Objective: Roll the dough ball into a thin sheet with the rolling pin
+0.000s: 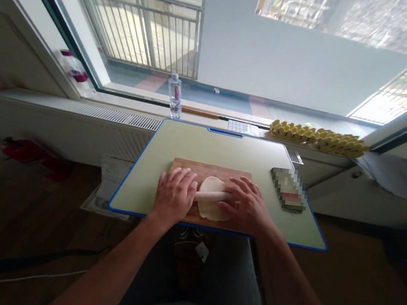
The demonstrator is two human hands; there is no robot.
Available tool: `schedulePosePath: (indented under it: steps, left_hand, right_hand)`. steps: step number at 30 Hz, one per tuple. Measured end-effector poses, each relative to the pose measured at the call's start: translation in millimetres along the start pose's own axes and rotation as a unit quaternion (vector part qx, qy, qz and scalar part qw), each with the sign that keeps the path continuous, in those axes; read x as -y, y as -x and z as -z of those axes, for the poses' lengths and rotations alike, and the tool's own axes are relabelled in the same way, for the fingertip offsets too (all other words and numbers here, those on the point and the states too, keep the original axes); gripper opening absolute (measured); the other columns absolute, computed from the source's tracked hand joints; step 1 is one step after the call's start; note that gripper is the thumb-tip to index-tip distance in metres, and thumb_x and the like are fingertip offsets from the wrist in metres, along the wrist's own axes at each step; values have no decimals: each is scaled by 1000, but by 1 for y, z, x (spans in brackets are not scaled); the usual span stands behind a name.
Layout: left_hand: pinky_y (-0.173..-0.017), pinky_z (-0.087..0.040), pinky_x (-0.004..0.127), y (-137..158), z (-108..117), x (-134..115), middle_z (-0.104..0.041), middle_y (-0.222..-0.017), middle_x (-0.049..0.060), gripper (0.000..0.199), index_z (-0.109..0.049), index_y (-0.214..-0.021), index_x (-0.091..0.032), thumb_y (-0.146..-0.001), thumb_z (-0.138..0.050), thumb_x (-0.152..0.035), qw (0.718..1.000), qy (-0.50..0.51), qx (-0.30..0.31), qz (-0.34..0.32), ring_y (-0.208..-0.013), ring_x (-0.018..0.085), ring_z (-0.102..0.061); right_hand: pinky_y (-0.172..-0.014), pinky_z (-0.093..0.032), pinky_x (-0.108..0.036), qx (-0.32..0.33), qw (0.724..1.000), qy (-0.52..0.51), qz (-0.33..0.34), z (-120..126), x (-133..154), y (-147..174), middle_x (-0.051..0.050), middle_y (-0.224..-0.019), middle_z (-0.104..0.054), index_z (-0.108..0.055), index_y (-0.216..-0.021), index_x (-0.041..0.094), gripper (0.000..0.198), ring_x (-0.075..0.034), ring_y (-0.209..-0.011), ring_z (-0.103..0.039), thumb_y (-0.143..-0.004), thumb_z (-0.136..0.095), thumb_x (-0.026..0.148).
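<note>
A pale wooden rolling pin (213, 196) lies across a flat oval of dough (214, 213), which shows above and below it. Under the dough is a brown wooden board (209, 167). My left hand (176, 193) covers the pin's left end, its fingers bent over it and pointing away from me. At the other end, my right hand (247, 201) rests over the pin with its fingers curved toward the middle, close to the dough's right edge. Both ends of the pin are hidden beneath my hands.
The board sits on a small light-green table (222, 147) with a blue rim. A blurred-out phone-like object (289, 189) lies at its right. On the window sill stand a water bottle (175, 96) and yellow egg cartons (317, 138). A red fire extinguisher (36, 155) is at left.
</note>
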State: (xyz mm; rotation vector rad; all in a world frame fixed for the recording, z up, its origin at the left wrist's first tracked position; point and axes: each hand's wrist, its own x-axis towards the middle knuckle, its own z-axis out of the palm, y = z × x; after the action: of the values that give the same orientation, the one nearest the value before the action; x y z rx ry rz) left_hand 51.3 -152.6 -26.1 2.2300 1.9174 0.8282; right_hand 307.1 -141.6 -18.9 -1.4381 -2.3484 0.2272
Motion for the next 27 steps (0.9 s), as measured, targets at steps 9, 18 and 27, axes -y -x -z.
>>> schedulePosePath:
  steps: [9, 18, 27]
  left_hand:
    - [-124, -28, 72, -27, -3, 3, -64, -154, 12, 39, -71, -137, -29, -105, -48, -31, 998, -43, 23, 26, -146, 35, -52]
    - [-123, -28, 74, -61, -6, 9, -66, -150, 12, 37, -73, -132, -29, -105, -47, -33, 997, -53, 32, 40, -141, 36, -54]
    - [-123, -27, 75, -12, 1, 0, -63, -155, 13, 41, -70, -138, -28, -103, -48, -27, 997, -62, 29, 26, -148, 39, -49]
  right_hand:
    - [-120, -36, -62, -56, 992, 71, -83, -24, 8, -33, -13, -154, -63, -63, -149, 21, 52, -39, -148, -48, -112, -39, 47]
    - [-120, -35, -67, -41, 986, 80, -140, -28, 2, -65, -14, -158, -59, -61, -152, 20, 52, -43, -148, -47, -107, -43, 39]
    - [-121, -33, -69, -44, 989, 80, -116, -22, 26, -7, -14, -158, -59, -63, -150, 22, 52, -40, -152, -46, -109, -37, 40]
